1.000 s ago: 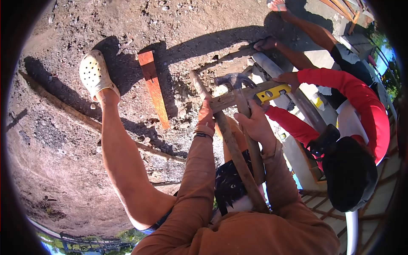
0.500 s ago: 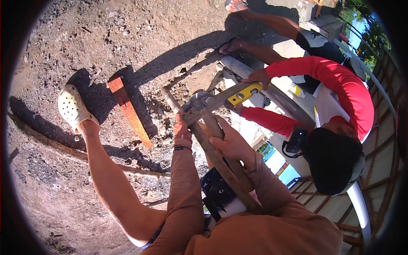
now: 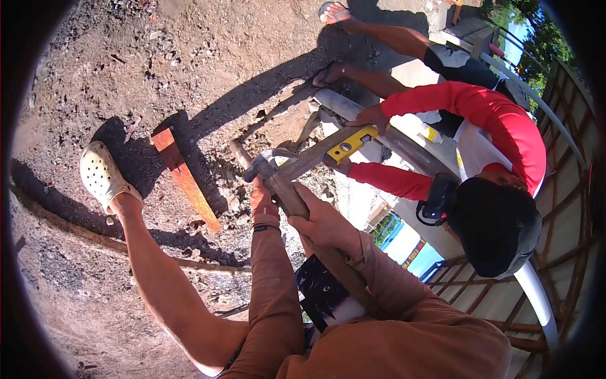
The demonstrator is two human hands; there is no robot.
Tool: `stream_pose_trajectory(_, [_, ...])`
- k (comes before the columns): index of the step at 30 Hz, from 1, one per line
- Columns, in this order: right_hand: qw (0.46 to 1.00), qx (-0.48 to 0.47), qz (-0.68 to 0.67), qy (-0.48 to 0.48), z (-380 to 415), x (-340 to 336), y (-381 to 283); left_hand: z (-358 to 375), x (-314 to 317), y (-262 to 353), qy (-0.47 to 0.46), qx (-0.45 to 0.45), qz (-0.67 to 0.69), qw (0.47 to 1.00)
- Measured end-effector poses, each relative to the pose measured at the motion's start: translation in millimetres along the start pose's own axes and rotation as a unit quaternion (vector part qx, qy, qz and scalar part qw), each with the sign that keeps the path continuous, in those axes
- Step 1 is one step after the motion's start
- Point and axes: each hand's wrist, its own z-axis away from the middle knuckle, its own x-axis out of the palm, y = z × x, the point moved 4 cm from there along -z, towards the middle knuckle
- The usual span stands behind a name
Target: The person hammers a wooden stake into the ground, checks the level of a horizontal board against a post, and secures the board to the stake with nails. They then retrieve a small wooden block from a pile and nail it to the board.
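- Pos.: board (image 3: 307, 162) runs slantwise, ctr of frame toward upper right; near end sits at the hammer head and the wearer's hands.
- R hand (image 3: 325, 221), just below ctr: fingers wrapped round the handle of the hammer (image 3: 287, 192), head up by the board's near end. Grip is high, close under the head; in my judgement OK for short taps, but a lower hold gives a truer swing.
- L hand (image 3: 262, 199), ctr-left of R: fingers bent, up against the hammer head and board end; partly hidden, so can't tell what they close on. Advise keeping these fingertips off the striking side.
- Round stick (image 3: 239, 155): top end shows L of the hammer head; the rest mostly covered, contact w/ board n/v from where I stand.
- Yellow level (image 3: 352, 143) at the board's far part, R of ctr. Bubble too small to read. It ought to lie flush, w/ the board steady, for a fair reading.
- Co-worker in red sleeves: upper hand (image 3: 374, 119) at the far end, other hand (image 3: 341, 165) just below the level. Both pairs of hands should hold the board firm b/f any blow; call out first.
- Reddish wood piece (image 3: 184, 180) on the ground, L of ctr, well apart from hands.
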Motion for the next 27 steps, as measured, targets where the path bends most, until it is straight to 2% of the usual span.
stream_pose_trajectory(1, [0.999, 0.024, -0.004, -0.020, 0.6, 1.8, -0.6, 0.8, -1.5, -0.7, 0.001, 0.001, -0.001, 1.000])
stream_pose_trajectory(5, [0.999, 0.024, 0.019, -0.025, 2.0, 4.4, -6.1, -1.2, -1.6, 0.5, -0.001, 0.004, -0.005, 1.000])
stream_pose_trajectory(11, [0.999, -0.011, 0.033, -0.019, 3.6, 3.9, -13.4, -0.5, 0.5, -1.7, -0.006, 0.005, -0.002, 1.000])
stream_pose_trajectory(14, [0.999, 0.029, 0.008, -0.034, 4.0, 3.9, -17.1, -0.4, 0.7, -1.4, -0.008, 0.005, -0.003, 1.000])
stream_pose_trajectory(23, [1.000, 0.005, -0.011, -0.013, 3.1, 2.6, -21.2, -4.1, 3.8, 3.2, -0.010, 0.013, -0.006, 1.000])
stream_pose_trajectory(25, [0.999, -0.031, 0.017, 0.016, 1.4, 3.3, -16.3, -5.0, 4.7, 5.2, -0.011, 0.015, -0.008, 1.000])
stream_pose_trajectory(27, [1.000, -0.013, 0.002, 0.009, 3.0, 3.6, -15.7, -3.8, 4.9, 4.5, -0.010, 0.015, -0.013, 1.000])
